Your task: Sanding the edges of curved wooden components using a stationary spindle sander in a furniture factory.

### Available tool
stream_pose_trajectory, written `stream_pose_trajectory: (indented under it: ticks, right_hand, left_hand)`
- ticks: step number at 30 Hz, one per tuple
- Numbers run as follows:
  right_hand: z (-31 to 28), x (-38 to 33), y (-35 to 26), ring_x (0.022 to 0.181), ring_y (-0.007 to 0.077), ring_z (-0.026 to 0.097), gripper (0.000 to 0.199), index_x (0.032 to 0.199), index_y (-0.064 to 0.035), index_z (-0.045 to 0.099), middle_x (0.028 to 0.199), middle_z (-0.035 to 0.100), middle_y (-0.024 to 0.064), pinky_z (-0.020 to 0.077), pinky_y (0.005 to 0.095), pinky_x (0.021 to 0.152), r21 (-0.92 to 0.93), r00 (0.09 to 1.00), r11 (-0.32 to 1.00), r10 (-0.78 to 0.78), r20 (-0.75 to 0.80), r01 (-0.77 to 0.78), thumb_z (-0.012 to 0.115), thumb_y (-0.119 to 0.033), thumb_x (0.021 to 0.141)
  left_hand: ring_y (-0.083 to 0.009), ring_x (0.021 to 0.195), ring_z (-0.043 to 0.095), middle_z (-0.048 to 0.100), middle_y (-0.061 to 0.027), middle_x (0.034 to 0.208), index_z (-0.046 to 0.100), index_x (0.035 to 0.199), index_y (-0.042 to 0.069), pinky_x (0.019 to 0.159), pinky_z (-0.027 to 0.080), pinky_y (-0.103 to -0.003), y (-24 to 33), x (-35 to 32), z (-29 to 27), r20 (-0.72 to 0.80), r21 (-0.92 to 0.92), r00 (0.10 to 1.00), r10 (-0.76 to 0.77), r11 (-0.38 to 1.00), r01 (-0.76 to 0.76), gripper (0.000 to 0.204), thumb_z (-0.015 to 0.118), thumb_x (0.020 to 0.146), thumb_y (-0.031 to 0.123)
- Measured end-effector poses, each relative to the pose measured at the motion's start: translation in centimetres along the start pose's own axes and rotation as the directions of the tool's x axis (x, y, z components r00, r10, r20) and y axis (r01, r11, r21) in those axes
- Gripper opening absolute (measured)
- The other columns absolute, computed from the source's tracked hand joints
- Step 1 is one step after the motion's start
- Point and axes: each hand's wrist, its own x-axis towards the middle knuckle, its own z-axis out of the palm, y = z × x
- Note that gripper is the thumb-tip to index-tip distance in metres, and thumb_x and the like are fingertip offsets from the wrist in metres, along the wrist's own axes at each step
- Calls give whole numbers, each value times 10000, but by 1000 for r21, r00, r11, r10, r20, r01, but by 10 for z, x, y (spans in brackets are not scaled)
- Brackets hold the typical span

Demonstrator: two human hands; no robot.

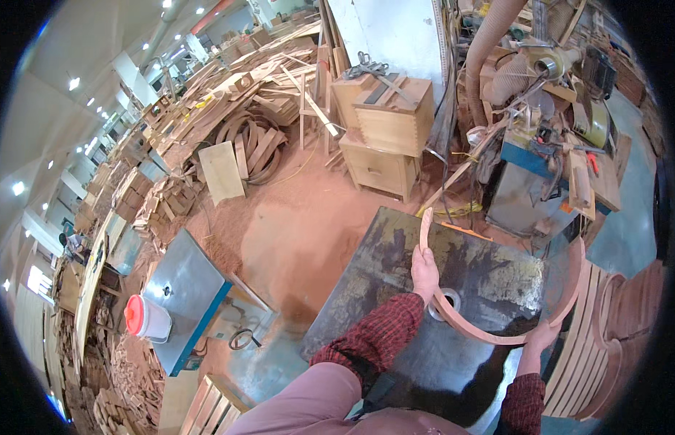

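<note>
A long curved wooden piece (497,337), shaped like a U, lies over a dark worn metal machine table (381,268). My left hand (424,272) grips its left arm near the round opening (448,301) in the table. My right hand (542,339) holds the piece at its lower right bend. Both of my forearms wear red plaid sleeves.
A stack of similar curved wooden pieces (606,326) stands at the right. A blue machine (529,181) with a dust hose stands behind the table. Wooden boxes (384,123) sit on the sawdust floor. At the left is a steel table (181,283) with a red-lidded white bucket (145,319).
</note>
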Motion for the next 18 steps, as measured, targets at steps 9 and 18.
stream_pose_trajectory:
  ticks: [9, 18]
  right_hand:
    - [41, 6, 6, 1038, 341, 630, 543, 1436, 63, 473, 1235, 612, 210, 470, 403, 966, -67, 1000, 998, -15, 2, 15, 543, 8, 900]
    - [88, 5, 5, 1114, 365, 646, 593, 1469, 66, 453, 1286, 623, 233, 480, 416, 983, -92, 997, 994, -55, 61, 60, 567, -15, 893]
  left_hand:
    - [-455, 1075, 640, 642, -284, 1143, 519, 1375, -55, 943, 498, -488, 14, 29, -21, -38, -28, 999, 34, 999, -35, 435, 451, 1102, 276]
    - [-467, 1102, 638, 643, -305, 1198, 519, 1395, -61, 951, 496, -490, 4, 58, -49, -101, -13, 994, 27, 1000, -28, 451, 449, 1103, 276]
